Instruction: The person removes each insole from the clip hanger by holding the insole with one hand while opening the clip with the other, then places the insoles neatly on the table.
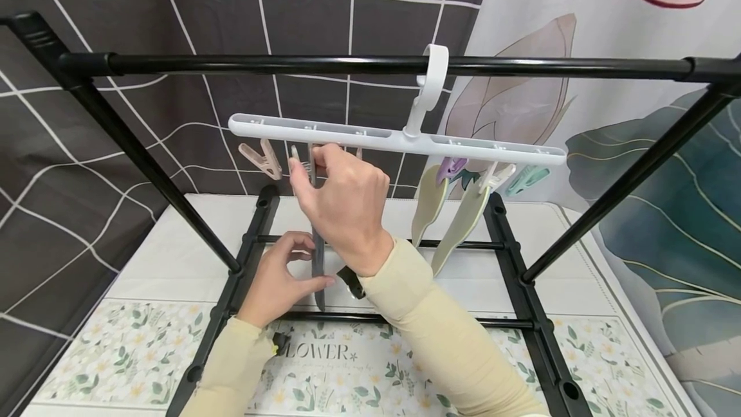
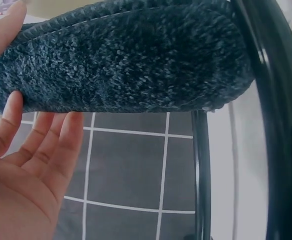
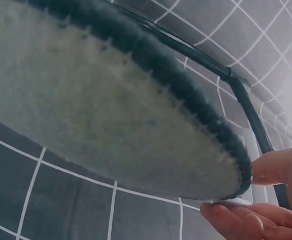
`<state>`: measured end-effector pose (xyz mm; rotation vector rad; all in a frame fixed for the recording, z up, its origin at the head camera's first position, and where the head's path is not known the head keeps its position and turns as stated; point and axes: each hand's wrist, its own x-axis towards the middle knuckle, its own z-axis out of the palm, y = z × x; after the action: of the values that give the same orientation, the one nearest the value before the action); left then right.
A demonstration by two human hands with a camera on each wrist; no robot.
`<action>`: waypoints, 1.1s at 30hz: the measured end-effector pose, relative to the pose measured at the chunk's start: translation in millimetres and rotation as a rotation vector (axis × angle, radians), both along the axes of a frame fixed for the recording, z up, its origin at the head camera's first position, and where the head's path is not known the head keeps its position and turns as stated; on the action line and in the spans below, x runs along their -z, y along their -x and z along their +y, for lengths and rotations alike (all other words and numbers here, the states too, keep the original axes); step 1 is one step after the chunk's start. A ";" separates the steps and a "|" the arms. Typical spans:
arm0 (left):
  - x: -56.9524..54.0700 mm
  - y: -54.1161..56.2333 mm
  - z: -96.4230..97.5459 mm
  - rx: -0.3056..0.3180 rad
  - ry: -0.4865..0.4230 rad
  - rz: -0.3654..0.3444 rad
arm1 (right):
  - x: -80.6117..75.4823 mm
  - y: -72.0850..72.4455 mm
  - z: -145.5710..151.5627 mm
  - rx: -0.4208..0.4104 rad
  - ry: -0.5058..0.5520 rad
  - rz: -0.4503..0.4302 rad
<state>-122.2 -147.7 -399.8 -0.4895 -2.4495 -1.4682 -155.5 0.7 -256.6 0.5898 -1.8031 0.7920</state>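
Below the left half of a white clip hanger [image 1: 341, 136], a dark plush insole [image 1: 318, 262] hangs nearly edge-on. Its fuzzy dark face fills the left wrist view, and the right wrist view has its pale underside with a stitched rim. My right hand [image 1: 347, 201] pinches the insole's upper end just under the bar; a clip there is mostly hidden. Lower down, my left hand [image 1: 283, 282] holds the insole, fingers at one edge and thumb at the other. Two insoles, one nearer [image 1: 463, 227] and one behind [image 1: 429, 198], hang from clips on the right half.
The hanger hooks over a black rack's top rail [image 1: 260, 64]. A pink clip [image 1: 262, 159] hangs at the bar's left end, a green clip [image 1: 527, 179] at its right. The rack stands on a floral mat [image 1: 133, 346]. Behind hangs a dark gridded cloth [image 1: 202, 24].
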 end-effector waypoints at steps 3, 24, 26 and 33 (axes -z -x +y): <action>-2.4 -2.3 -2.0 -0.010 0.011 -0.007 | -0.2 0.5 -0.1 0.000 0.001 -0.005; -24.7 -14.2 -12.8 -0.054 0.221 0.057 | -2.3 0.0 2.1 0.006 0.018 -0.030; -26.7 -16.0 -13.8 -0.061 0.245 0.055 | -2.3 0.2 2.3 0.002 0.019 -0.032; -31.8 -24.1 -18.6 -0.079 0.317 0.024 | -2.4 0.7 3.8 0.005 0.025 -0.037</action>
<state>-98.1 -166.3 -368.0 -0.4599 -2.6612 -1.0414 -156.2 4.5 -254.3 0.5569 -1.8248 0.8255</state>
